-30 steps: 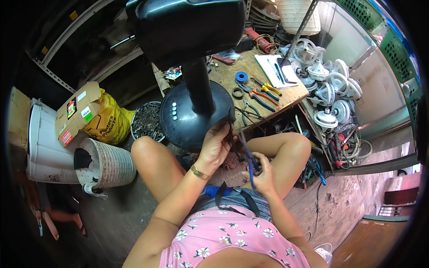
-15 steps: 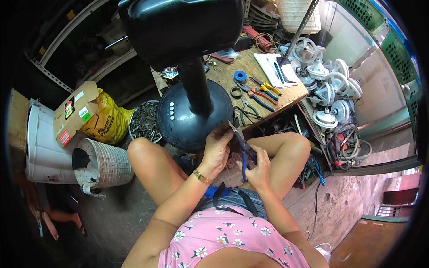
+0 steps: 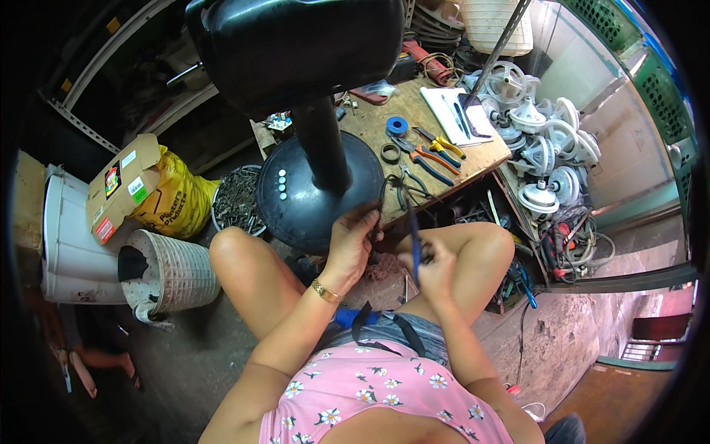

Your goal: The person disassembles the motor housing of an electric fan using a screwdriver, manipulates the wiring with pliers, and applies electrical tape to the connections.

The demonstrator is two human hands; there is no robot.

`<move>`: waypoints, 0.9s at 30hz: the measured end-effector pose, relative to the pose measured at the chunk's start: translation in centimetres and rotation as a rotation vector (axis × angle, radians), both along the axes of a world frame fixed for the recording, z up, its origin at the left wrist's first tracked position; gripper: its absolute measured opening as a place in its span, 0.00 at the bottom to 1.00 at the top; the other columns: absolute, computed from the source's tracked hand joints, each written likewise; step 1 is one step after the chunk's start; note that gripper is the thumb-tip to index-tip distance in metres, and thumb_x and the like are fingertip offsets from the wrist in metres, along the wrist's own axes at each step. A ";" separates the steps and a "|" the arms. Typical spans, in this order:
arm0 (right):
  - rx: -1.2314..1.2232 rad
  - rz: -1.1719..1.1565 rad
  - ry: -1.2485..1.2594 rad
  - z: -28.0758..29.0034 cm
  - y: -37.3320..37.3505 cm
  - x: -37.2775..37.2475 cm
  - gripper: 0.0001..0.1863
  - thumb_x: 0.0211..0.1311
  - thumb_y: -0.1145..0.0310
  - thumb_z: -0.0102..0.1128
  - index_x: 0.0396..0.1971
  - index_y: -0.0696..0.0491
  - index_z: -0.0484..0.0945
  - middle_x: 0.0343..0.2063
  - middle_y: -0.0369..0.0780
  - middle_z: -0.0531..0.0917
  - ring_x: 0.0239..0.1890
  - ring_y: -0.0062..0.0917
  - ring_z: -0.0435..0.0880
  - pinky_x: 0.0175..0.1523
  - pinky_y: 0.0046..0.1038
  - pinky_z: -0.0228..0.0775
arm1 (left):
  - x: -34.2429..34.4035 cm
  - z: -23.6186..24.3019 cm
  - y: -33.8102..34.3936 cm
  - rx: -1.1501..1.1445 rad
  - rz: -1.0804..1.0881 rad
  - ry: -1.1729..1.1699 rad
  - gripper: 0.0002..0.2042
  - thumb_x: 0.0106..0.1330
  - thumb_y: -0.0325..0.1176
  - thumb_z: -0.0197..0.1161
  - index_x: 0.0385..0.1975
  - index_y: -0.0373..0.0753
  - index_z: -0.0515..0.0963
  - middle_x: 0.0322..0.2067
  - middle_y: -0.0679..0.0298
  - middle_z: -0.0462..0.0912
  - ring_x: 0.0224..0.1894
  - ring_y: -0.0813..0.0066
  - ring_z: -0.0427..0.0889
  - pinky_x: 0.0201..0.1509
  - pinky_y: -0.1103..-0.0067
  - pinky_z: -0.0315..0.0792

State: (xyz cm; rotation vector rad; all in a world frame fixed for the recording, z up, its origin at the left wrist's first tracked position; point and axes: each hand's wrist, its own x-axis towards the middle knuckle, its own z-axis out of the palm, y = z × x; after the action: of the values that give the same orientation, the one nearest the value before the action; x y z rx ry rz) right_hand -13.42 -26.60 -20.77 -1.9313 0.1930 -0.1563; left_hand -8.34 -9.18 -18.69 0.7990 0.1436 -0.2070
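Observation:
My left hand (image 3: 355,240) is closed with its fingertips pinched together in front of the round black base (image 3: 285,166) of a stand. Something small and dark shows at those fingertips, too small to name. To its right my right hand (image 3: 436,263) is wrapped around blue-handled scissors (image 3: 415,248), blurred by motion, with the blades pointing up and away from me. The scissors are apart from my left hand. A short row of small pale discs (image 3: 282,185) lies on the black base.
Beyond my hands, a wooden bench (image 3: 403,107) carries pliers (image 3: 430,164), a blue tape roll (image 3: 397,126) and a phone (image 3: 475,116). White fan-like parts (image 3: 551,133) are heaped at right. A perforated basket (image 3: 177,270) and a yellow bag (image 3: 177,196) stand left. Another person's foot (image 3: 132,368) shows far left.
My right hand has drawn the scissors rightward and away from my left hand's fingertips, where the blades were before. My left hand has shifted slightly left and stays pinched.

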 end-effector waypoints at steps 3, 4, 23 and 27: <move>-0.058 -0.048 -0.045 -2.5 -4.7 5.7 0.28 0.41 0.69 0.79 0.46 0.58 0.78 0.23 0.42 0.79 0.26 0.22 0.78 0.33 0.26 0.71 | 0.9 -0.7 1.5 -0.004 -0.010 0.060 0.12 0.67 0.27 0.62 0.49 0.33 0.77 0.34 0.69 0.80 0.33 0.83 0.76 0.33 0.84 0.68; -0.216 -0.057 -0.047 -2.1 -5.7 7.6 0.27 0.42 0.69 0.77 0.46 0.57 0.78 0.24 0.44 0.80 0.28 0.27 0.80 0.35 0.29 0.72 | 1.1 -0.5 2.1 0.015 -0.019 0.062 0.12 0.67 0.29 0.61 0.48 0.32 0.78 0.32 0.70 0.79 0.33 0.84 0.76 0.33 0.84 0.69; -0.506 0.086 -0.535 -0.7 -3.7 15.0 0.09 0.55 0.72 0.62 0.36 0.57 0.82 0.36 0.46 0.79 0.41 0.41 0.78 0.47 0.40 0.71 | 0.3 -0.3 3.6 0.023 -0.122 0.109 0.10 0.70 0.33 0.60 0.43 0.33 0.77 0.29 0.68 0.78 0.30 0.82 0.73 0.30 0.84 0.67; -0.404 0.231 -0.556 -0.5 -1.0 15.3 0.10 0.54 0.70 0.65 0.38 0.52 0.83 0.36 0.45 0.79 0.40 0.40 0.77 0.46 0.39 0.70 | 0.1 -1.7 2.8 0.646 0.068 -0.224 0.08 0.67 0.32 0.61 0.39 0.33 0.78 0.27 0.67 0.77 0.28 0.81 0.74 0.29 0.80 0.68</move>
State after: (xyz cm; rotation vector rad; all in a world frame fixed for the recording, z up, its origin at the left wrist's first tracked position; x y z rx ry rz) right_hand 1.85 -27.62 -21.26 -2.2056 -0.4620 -0.6035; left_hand -8.24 -6.37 -20.35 1.4508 0.0217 0.0009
